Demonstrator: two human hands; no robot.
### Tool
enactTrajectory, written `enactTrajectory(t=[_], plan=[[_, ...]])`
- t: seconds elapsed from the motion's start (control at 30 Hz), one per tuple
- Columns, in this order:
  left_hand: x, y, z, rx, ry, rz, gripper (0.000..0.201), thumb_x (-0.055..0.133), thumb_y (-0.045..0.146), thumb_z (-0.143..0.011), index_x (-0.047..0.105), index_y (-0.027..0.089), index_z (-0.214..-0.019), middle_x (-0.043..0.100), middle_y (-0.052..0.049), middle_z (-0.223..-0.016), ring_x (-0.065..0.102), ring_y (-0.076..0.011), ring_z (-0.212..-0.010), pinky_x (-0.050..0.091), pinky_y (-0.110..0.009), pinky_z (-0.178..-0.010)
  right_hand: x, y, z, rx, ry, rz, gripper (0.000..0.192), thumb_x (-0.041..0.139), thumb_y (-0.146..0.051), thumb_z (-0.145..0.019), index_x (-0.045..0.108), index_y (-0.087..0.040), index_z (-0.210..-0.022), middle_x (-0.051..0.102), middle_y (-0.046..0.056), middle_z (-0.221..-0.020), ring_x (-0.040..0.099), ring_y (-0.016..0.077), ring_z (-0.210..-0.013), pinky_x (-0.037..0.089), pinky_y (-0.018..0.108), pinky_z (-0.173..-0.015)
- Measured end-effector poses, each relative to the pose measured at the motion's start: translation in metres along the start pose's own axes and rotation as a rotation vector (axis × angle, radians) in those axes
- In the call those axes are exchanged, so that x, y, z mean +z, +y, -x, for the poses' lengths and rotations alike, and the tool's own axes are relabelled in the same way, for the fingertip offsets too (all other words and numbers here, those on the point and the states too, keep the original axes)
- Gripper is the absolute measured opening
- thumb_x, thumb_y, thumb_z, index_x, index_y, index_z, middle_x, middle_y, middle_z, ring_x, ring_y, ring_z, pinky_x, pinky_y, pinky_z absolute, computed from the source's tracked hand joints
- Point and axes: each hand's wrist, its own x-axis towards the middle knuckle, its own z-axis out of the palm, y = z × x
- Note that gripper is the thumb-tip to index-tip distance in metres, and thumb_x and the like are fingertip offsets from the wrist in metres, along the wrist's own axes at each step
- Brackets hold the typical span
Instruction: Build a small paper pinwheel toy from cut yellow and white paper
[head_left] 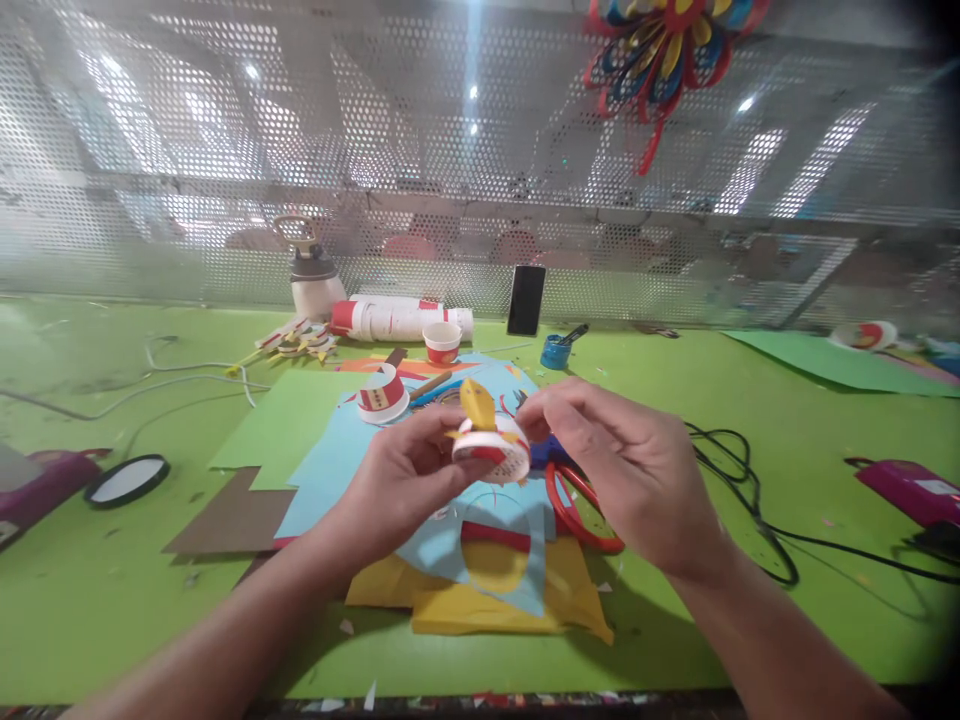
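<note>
My left hand (409,465) grips a cut-down paper cup (491,455), white with red, its dotted bottom tilted toward me. A yellow paper piece (478,405) stands up from the cup, and smaller yellow points stick out at its side. At the cup's right edge, my right hand (626,460) has its thumb and fingers pinched together; what sits between them, if anything, is hidden. Below the right hand lie red-handled scissors (574,515), partly covered. Under both hands spread light blue paper (427,545) and yellow paper (495,612).
Behind the hands are a paper cup on its rim (382,395), an upright cup (442,342), stacked cups (397,320), a blue jar (556,352) and a phone (526,300). A black cable (780,540) runs right. A round mirror-like disc (127,480) lies left.
</note>
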Motion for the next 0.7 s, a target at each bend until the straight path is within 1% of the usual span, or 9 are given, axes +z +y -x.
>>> enactTrajectory(t=[0.03,0.1,0.2,0.3,0.37,0.47,0.57,0.63,0.7], plan=[[-0.001,0.001,-0.002,-0.030,0.023,0.056,0.018,0.068,0.014,-0.074,0.064,0.019,-0.090,0.069,-0.002,-0.083,0.064,-0.0149,-0.077,0.051,-0.028,-0.074,0.001,0.003,-0.002,0.038,0.021,-0.011,0.021,0.050,-0.030,-0.091,0.065,-0.015,-0.085,0.063,0.003,-0.081,0.058,0.0140,-0.075,0.045,0.027,-0.067],[-0.003,0.003,-0.005,-0.097,0.049,0.147,0.015,0.067,0.016,-0.075,0.065,0.017,-0.091,0.069,-0.004,-0.083,0.063,-0.0149,-0.076,0.050,-0.027,-0.073,0.004,0.011,-0.005,0.140,0.007,-0.078,0.021,0.051,-0.032,-0.090,0.064,-0.016,-0.089,0.064,0.003,-0.081,0.059,0.0140,-0.075,0.046,0.027,-0.066],[-0.007,0.004,-0.008,-0.204,0.095,0.264,0.015,0.063,0.021,-0.079,0.066,0.013,-0.092,0.068,-0.008,-0.090,0.062,-0.0160,-0.080,0.050,-0.029,-0.075,0.012,0.023,-0.009,0.309,-0.102,-0.239,0.024,0.052,-0.036,-0.088,0.064,-0.016,-0.086,0.065,0.004,-0.080,0.059,0.0141,-0.073,0.047,0.028,-0.067],[-0.013,0.004,-0.010,-0.275,0.207,0.293,0.016,0.066,0.022,-0.077,0.067,0.012,-0.090,0.068,-0.008,-0.091,0.060,-0.0140,-0.082,0.049,-0.026,-0.076,0.021,0.031,-0.008,0.431,-0.164,-0.374,0.026,0.055,-0.038,-0.085,0.063,-0.014,-0.082,0.064,0.005,-0.077,0.059,0.0145,-0.072,0.048,0.030,-0.068],[-0.016,0.002,-0.011,-0.300,0.255,0.285,0.016,0.067,0.023,-0.075,0.067,0.011,-0.086,0.067,-0.008,-0.089,0.059,-0.0139,-0.081,0.048,-0.025,-0.075,0.028,0.033,-0.005,0.482,-0.193,-0.436,0.026,0.057,-0.038,-0.083,0.063,-0.014,-0.082,0.064,0.005,-0.077,0.059,0.0144,-0.071,0.047,0.030,-0.067],[-0.017,0.001,-0.012,-0.296,0.248,0.288,0.014,0.067,0.024,-0.075,0.067,0.011,-0.081,0.067,-0.009,-0.088,0.058,-0.0140,-0.079,0.048,-0.026,-0.074,0.036,0.034,0.000,0.534,-0.255,-0.501,0.025,0.061,-0.038,-0.081,0.064,-0.013,-0.080,0.064,0.005,-0.076,0.057,0.0132,-0.070,0.045,0.029,-0.065],[-0.014,0.001,-0.011,-0.285,0.234,0.289,0.014,0.066,0.022,-0.076,0.067,0.011,-0.083,0.068,-0.009,-0.087,0.059,-0.0135,-0.076,0.048,-0.027,-0.073,0.043,0.035,0.003,0.579,-0.302,-0.549,0.024,0.064,-0.037,-0.079,0.066,-0.013,-0.081,0.063,0.004,-0.075,0.055,0.0118,-0.068,0.043,0.028,-0.064],[-0.012,0.001,-0.010,-0.288,0.229,0.281,0.015,0.065,0.022,-0.076,0.068,0.011,-0.085,0.068,-0.008,-0.085,0.059,-0.0132,-0.073,0.048,-0.026,-0.071,0.048,0.036,0.005,0.592,-0.290,-0.574,0.023,0.066,-0.036,-0.078,0.067,-0.013,-0.081,0.063,0.003,-0.073,0.054,0.0109,-0.066,0.041,0.027,-0.063],[-0.010,0.001,-0.009,-0.288,0.217,0.272,0.015,0.065,0.021,-0.075,0.068,0.010,-0.085,0.069,-0.008,-0.082,0.060,-0.0129,-0.070,0.047,-0.025,-0.068,0.052,0.038,0.006,0.599,-0.245,-0.602,0.022,0.068,-0.034,-0.076,0.067,-0.012,-0.079,0.062,0.002,-0.070,0.053,0.0103,-0.064,0.041,0.027,-0.062]])
